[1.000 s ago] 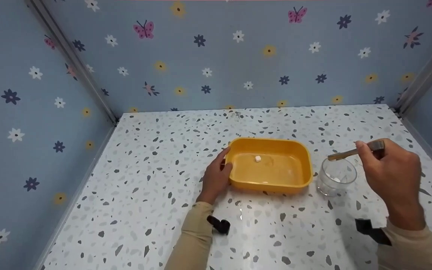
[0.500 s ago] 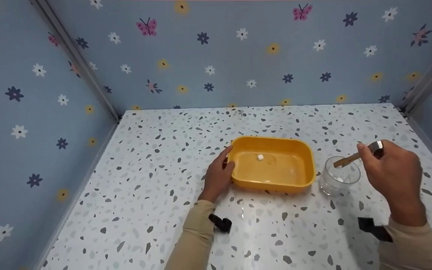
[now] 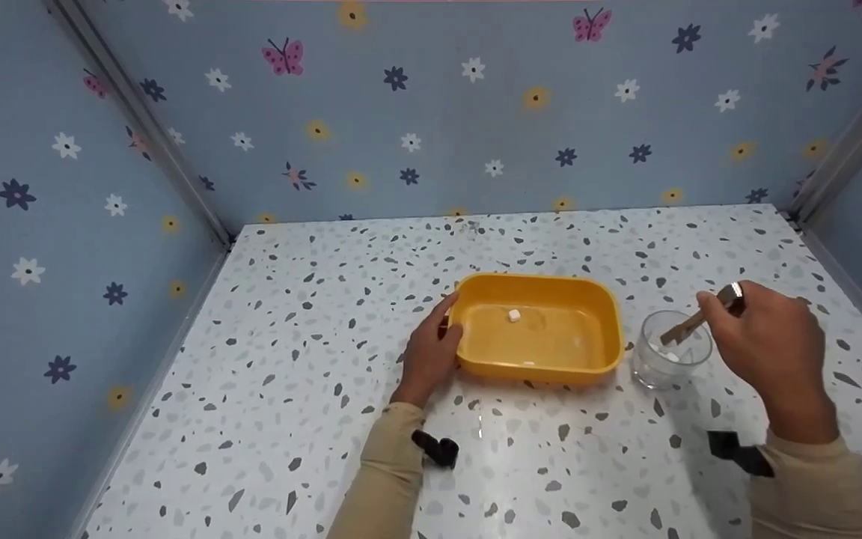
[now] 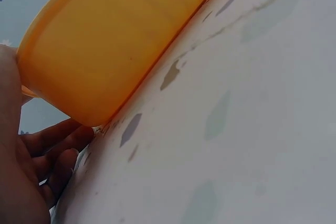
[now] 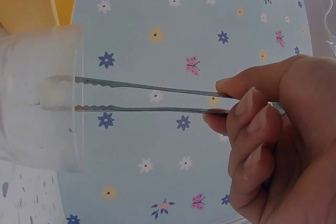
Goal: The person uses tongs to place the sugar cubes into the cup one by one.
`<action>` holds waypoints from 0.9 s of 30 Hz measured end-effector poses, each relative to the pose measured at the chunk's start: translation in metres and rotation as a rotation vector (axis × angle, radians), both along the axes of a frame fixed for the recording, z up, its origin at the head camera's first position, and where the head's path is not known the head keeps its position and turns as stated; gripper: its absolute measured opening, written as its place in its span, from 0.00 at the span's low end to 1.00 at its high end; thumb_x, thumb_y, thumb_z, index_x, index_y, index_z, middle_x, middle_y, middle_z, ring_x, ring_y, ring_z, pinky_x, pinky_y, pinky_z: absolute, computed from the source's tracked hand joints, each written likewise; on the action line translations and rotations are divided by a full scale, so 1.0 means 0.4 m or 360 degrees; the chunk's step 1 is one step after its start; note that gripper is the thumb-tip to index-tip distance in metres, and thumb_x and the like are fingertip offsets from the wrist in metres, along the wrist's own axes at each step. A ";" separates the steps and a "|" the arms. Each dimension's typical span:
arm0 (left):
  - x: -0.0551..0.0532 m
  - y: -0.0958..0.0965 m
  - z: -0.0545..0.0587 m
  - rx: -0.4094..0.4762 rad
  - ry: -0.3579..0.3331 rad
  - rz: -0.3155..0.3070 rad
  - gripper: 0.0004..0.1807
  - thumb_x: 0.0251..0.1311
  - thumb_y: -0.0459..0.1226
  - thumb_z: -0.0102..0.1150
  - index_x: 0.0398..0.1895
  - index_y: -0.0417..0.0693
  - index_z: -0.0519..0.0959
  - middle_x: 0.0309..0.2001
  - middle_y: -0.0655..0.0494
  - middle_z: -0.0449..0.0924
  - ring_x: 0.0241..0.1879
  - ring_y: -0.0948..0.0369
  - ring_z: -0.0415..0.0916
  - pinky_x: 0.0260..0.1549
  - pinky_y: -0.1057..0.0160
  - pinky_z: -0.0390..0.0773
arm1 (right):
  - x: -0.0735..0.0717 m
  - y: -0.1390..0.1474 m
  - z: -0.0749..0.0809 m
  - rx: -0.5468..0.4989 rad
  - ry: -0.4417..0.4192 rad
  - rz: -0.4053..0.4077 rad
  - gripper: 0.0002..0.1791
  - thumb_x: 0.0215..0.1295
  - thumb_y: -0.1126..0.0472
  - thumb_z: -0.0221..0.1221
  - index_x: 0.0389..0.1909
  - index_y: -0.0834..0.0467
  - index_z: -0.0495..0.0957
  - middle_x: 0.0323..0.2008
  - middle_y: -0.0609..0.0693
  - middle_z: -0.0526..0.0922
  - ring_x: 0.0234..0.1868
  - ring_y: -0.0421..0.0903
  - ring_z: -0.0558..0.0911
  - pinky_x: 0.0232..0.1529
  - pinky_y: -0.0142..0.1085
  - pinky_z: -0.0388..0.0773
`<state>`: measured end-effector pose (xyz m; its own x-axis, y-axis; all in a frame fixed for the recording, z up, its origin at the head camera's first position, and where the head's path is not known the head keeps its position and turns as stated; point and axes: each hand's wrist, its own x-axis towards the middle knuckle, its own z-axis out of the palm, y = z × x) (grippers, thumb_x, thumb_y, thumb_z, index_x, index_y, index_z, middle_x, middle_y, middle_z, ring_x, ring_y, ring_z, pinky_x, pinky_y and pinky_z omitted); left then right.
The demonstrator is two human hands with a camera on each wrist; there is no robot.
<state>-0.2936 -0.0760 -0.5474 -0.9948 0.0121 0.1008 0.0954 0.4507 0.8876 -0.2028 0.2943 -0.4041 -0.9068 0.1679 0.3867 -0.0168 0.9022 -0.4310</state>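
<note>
My left hand (image 3: 431, 352) holds the left end of a yellow rectangular tray (image 3: 539, 370), thumb at the rim; in the left wrist view, its other fingers (image 4: 63, 142) curl by the tray's outer end. One small white cube (image 3: 514, 316) lies inside the tray. To its right stands a clear glass (image 3: 648, 370) with white cubes at the bottom. Metal tongs (image 3: 689, 325) are gripped between the thumb and fingers of my right hand (image 3: 771, 344), pointing down into the glass. Through its cloudy wall, the right wrist view has a whitish cube (image 5: 56, 94) between the tong tips.
The speckled white tabletop (image 3: 311, 322) is enclosed by blue panels (image 3: 446, 112) patterned with flowers and butterflies at the back and sides. Glass and tray stand close together, a narrow gap between them. Black wrist mounts (image 3: 438, 451) stick out from both sleeves.
From the glass rim, the tong tips have moved down inside the glass, the right hand shifting slightly left. The left hand and the tray have stayed in place.
</note>
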 end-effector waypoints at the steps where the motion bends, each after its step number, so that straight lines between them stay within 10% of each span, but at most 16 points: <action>1: 0.002 0.000 -0.002 -0.0003 -0.0011 0.0004 0.29 0.70 0.44 0.49 0.74 0.74 0.64 0.54 0.56 0.79 0.47 0.59 0.76 0.48 0.55 0.76 | 0.000 0.001 -0.001 0.0004 -0.0010 0.0005 0.20 0.71 0.53 0.59 0.21 0.58 0.69 0.14 0.49 0.64 0.18 0.48 0.64 0.18 0.41 0.55; 27: -0.009 0.003 -0.006 -0.0005 -0.0042 0.0024 0.30 0.68 0.46 0.49 0.74 0.75 0.65 0.56 0.57 0.79 0.48 0.59 0.75 0.50 0.54 0.75 | -0.022 0.013 -0.030 -0.0009 -0.0048 0.0000 0.19 0.71 0.53 0.60 0.22 0.59 0.71 0.15 0.50 0.66 0.17 0.49 0.66 0.18 0.42 0.57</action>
<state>-0.2974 -0.0748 -0.5498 -0.9972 -0.0024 0.0747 0.0654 0.4546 0.8883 -0.2118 0.2993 -0.4160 -0.9181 0.1701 0.3580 -0.0035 0.8997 -0.4365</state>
